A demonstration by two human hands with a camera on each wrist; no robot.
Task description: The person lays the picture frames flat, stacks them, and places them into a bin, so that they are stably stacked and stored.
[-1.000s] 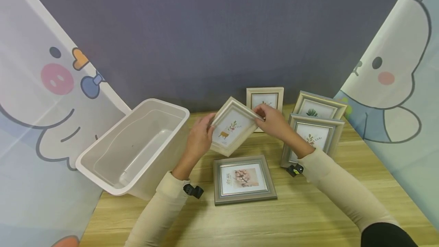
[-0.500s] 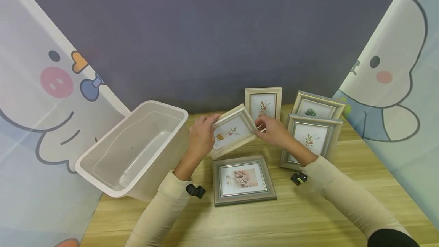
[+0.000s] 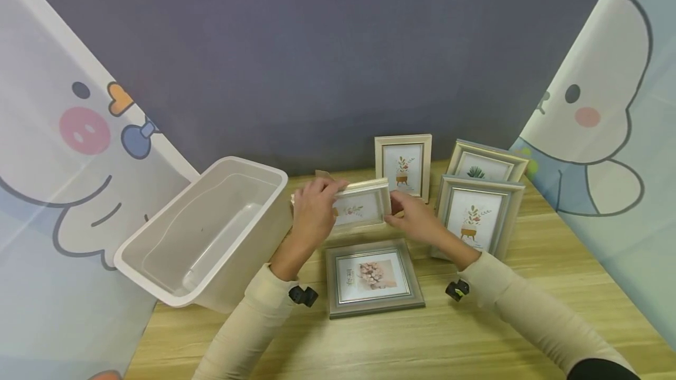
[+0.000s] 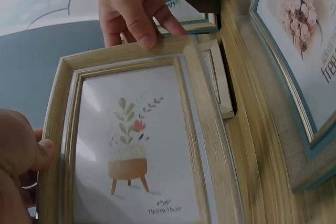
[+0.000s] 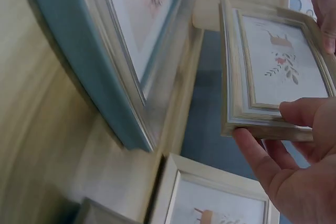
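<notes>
Both hands hold a cream picture frame [image 3: 361, 209] with a potted-plant print, its long side nearly level and its face steeply foreshortened in the head view. My left hand [image 3: 314, 207] grips one end, thumb on the front border in the left wrist view. At the opposite end, the right hand [image 3: 419, 219] pinches the border, with the thumb [image 5: 302, 113] on the front and fingers behind. A small brown flap [image 3: 323, 174] shows behind the frame. Below the hands, a grey-brown picture frame [image 3: 333, 286] with a flower print lies face up on the wooden table [image 3: 369, 348].
A deep beige plastic bin [image 3: 243, 248] stands at the left. Behind the hands, a smaller cream frame [image 3: 403, 141] stands upright. Two more frames, a silver one [image 3: 507, 216] and a gold-edged one [image 3: 491, 150], stand overlapping at the right. A dark wall panel [image 3: 338, 63] rises behind.
The held frame has turned from a diagonal slant to nearly level, and its face has tilted away from the head camera. The right hand has come slightly lower; the small standing frame shows more fully.
</notes>
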